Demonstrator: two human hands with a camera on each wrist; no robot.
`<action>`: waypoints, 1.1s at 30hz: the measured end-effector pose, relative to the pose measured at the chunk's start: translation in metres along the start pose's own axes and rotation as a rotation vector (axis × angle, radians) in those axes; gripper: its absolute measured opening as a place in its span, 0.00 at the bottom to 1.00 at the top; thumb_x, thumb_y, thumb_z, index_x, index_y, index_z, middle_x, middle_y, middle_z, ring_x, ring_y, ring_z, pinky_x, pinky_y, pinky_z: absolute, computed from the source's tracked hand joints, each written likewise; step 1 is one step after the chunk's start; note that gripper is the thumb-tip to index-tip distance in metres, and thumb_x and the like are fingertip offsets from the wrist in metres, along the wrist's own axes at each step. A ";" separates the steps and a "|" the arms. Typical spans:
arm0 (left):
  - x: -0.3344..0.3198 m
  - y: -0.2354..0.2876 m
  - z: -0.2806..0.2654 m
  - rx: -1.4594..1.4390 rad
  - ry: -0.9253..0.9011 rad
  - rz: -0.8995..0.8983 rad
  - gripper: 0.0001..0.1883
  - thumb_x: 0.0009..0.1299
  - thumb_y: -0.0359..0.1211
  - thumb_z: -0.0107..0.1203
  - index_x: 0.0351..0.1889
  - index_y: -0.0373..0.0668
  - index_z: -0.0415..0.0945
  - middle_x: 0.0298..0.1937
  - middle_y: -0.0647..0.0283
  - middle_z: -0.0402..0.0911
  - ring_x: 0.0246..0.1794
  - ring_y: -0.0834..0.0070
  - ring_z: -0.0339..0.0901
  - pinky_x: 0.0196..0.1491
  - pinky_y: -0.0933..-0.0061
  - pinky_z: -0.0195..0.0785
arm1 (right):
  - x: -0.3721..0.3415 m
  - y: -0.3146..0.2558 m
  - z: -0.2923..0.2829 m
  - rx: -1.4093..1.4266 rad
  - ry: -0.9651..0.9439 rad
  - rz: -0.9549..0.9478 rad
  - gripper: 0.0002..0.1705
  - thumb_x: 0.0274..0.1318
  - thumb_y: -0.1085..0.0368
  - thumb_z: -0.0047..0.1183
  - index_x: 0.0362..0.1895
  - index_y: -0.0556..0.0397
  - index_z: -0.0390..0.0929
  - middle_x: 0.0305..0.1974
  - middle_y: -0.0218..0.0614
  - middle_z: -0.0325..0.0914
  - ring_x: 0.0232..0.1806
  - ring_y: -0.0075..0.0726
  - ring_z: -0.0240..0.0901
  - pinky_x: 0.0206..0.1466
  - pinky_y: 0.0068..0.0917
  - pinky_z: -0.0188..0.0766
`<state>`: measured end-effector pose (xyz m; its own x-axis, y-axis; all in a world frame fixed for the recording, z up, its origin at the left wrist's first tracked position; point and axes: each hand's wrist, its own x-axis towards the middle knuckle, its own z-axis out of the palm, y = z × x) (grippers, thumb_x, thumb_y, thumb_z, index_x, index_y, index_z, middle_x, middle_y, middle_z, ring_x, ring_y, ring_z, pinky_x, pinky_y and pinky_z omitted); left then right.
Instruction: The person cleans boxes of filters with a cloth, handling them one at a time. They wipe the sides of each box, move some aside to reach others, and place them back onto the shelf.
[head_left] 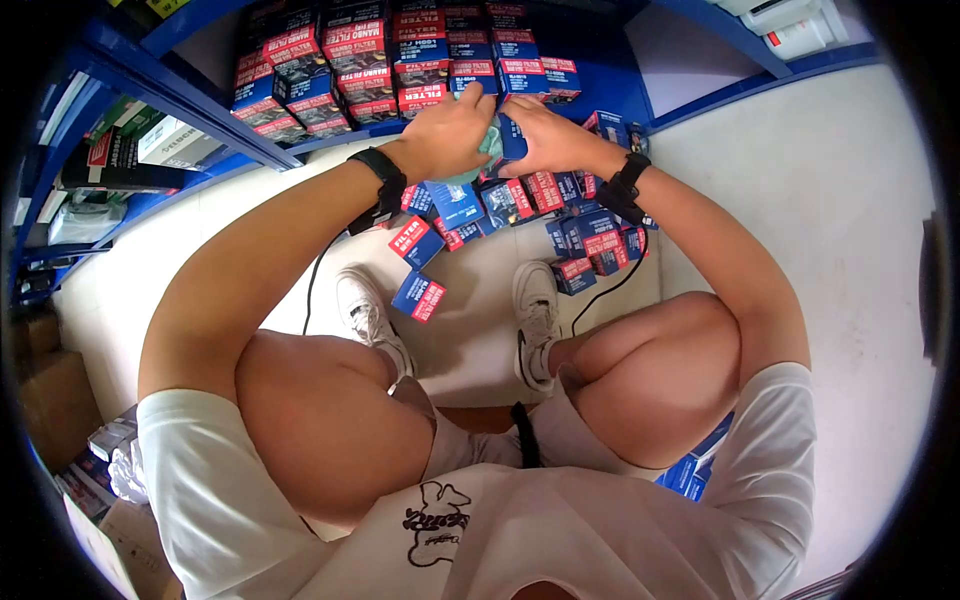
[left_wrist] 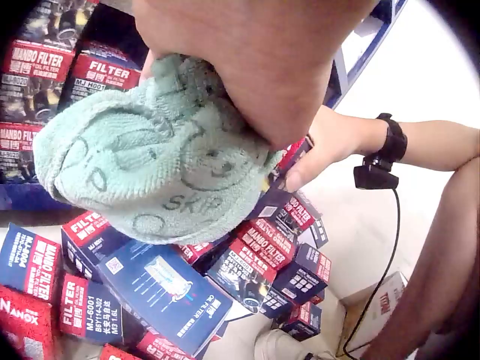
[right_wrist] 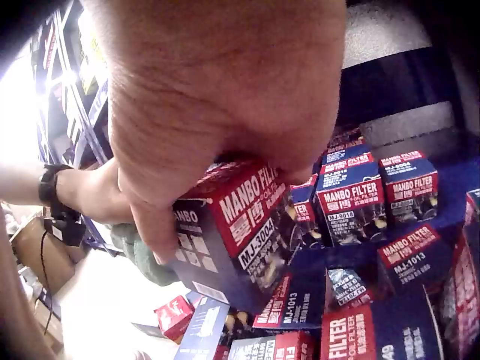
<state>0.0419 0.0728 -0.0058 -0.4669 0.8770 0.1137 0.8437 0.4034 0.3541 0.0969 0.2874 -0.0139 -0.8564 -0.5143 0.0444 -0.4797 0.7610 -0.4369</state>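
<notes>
My left hand (head_left: 447, 130) grips a pale green cloth (left_wrist: 150, 165) printed with dark outlines; its fingers are mostly hidden behind the wrist and cloth. My right hand (right_wrist: 217, 97) holds a red and blue filter box (right_wrist: 240, 225) marked MJ-3004, thumb on one side and fingers over the top. The cloth lies against the far side of that box in the head view. Both hands are close together at the front edge of the blue shelf (head_left: 640, 110), above loose filter boxes (head_left: 455, 203) on the floor.
Stacked filter boxes (head_left: 357, 60) fill the shelf's left and middle. A blue upright rack (head_left: 200, 100) stands at the left. Two white shoes (head_left: 537, 310) are on the pale floor (head_left: 460, 350), with black cables (head_left: 610, 290) hanging from the wrist straps.
</notes>
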 end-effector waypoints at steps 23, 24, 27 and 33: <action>-0.014 -0.003 0.001 0.033 0.059 -0.112 0.32 0.54 0.36 0.69 0.54 0.36 0.68 0.52 0.51 0.70 0.46 0.50 0.79 0.42 0.51 0.78 | 0.001 -0.027 -0.012 0.040 0.075 -0.008 0.44 0.29 0.55 0.77 0.53 0.62 0.72 0.49 0.47 0.70 0.55 0.57 0.65 0.61 0.44 0.66; -0.014 -0.003 -0.001 0.051 0.025 -0.101 0.32 0.54 0.37 0.70 0.54 0.34 0.69 0.52 0.51 0.70 0.48 0.51 0.79 0.43 0.53 0.80 | 0.001 -0.026 -0.011 0.047 0.083 -0.020 0.44 0.30 0.55 0.77 0.53 0.62 0.72 0.49 0.48 0.70 0.55 0.57 0.65 0.61 0.44 0.66; -0.012 0.003 -0.005 0.064 0.119 0.126 0.32 0.53 0.37 0.70 0.53 0.35 0.69 0.51 0.52 0.70 0.46 0.51 0.78 0.42 0.53 0.80 | -0.001 -0.014 -0.003 0.021 0.143 0.028 0.44 0.31 0.55 0.77 0.54 0.61 0.72 0.50 0.49 0.70 0.56 0.58 0.65 0.62 0.45 0.65; -0.002 0.010 -0.007 0.048 0.136 0.073 0.33 0.52 0.33 0.69 0.56 0.40 0.67 0.52 0.54 0.70 0.46 0.49 0.78 0.41 0.52 0.79 | -0.004 -0.007 -0.014 0.010 0.096 0.082 0.45 0.34 0.55 0.77 0.56 0.62 0.71 0.52 0.51 0.71 0.58 0.58 0.66 0.64 0.44 0.65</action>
<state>0.0491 0.0731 0.0037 -0.4328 0.8623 0.2630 0.8868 0.3548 0.2962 0.1006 0.2897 0.0019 -0.9075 -0.4094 0.0939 -0.4053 0.7947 -0.4519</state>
